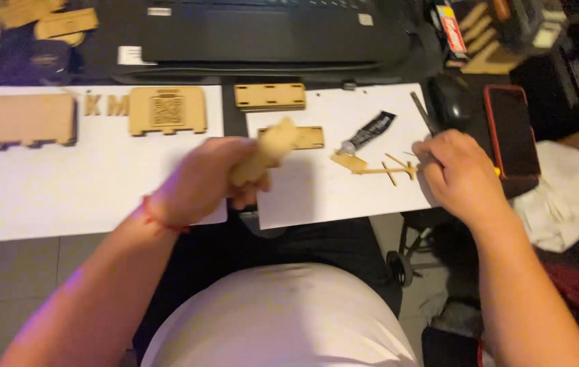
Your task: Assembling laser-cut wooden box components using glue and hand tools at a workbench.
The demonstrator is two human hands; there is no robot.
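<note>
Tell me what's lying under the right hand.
The right hand rests on the edge of a white sheet, its fingers at a thin wooden cross-shaped piece. A dark thin tool runs under the fingers; its lower end and whatever the palm covers are hidden.

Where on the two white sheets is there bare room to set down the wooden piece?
Left sheet: bare below the wooden panels, left of the left hand. Right sheet: bare lower left; crowded near the glue tube, sticks, right hand.
</note>
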